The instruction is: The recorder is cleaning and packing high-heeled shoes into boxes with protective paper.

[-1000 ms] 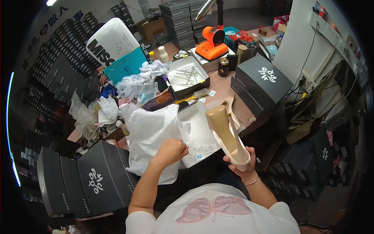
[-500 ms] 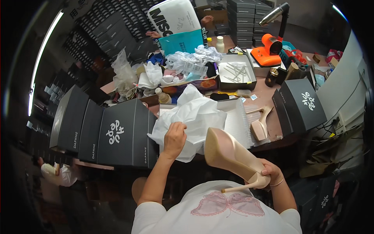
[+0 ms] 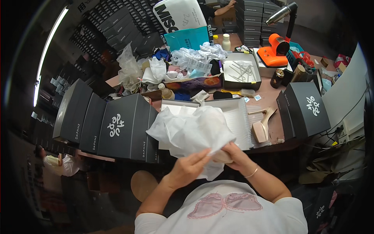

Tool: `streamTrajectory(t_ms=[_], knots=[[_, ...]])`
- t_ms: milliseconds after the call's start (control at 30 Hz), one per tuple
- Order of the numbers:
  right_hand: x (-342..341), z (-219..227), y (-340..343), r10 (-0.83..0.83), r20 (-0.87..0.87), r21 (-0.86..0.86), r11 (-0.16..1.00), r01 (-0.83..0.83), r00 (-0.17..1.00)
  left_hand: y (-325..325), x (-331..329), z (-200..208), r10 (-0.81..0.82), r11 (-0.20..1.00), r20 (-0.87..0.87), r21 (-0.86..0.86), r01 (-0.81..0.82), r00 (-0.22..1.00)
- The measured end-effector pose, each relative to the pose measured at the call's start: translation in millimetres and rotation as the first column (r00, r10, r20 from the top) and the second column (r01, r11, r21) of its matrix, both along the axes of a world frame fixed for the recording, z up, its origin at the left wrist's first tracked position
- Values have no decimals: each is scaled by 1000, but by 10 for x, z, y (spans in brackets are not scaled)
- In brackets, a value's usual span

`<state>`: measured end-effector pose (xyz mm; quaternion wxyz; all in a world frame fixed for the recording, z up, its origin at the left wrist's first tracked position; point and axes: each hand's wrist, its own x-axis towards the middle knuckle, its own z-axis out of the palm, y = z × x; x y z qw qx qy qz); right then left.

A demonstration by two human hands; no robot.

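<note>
In front of me, a sheet of white tissue paper (image 3: 183, 126) drapes over a beige high-heeled shoe (image 3: 223, 156); only a small part of the shoe shows beneath it. My right hand (image 3: 238, 159) is closed round the shoe at the paper's right edge. Fingers of my left hand (image 3: 191, 167) pinch the paper's near edge, close beside the right hand. Under and behind the paper lies an open white-lined shoebox (image 3: 237, 117). A second beige high-heeled shoe (image 3: 261, 128) rests on the table just right of the box.
Dark shoeboxes (image 3: 126, 128) stand at left, others (image 3: 306, 107) at right. Behind are a tray of white sticks (image 3: 239, 72), a brush (image 3: 245, 93), bottles (image 3: 226, 42), an orange-based heat tool (image 3: 274, 54) and heaped crumpled paper (image 3: 194, 58). A round stool (image 3: 143, 186) is below left.
The shoe has moved forward and left, and the tissue paper now covers most of it. My left hand has come down and right, near my right hand.
</note>
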<state>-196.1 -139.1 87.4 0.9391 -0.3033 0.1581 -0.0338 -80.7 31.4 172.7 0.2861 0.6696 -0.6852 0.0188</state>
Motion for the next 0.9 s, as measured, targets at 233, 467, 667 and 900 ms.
streamTrajectory(t_ms=[233,467,667,900], knots=[[355,-47,127,-401,61,-471,796,381,914,-543,-263,-133,-382,923,-442,-150,353,812],[446,-21,-88,-448,136,-928,254,272,884,-740,-11,-409,-530,823,-535,-136,552,658],[580,-198,-104,-324,160,-985,-114,129,933,-838,556,-1003,125,969,-963,170,-177,-240],[8,18,-481,250,-20,-1000,5,-22,968,-861,1240,-1101,103,944,-982,147,-294,-159]])
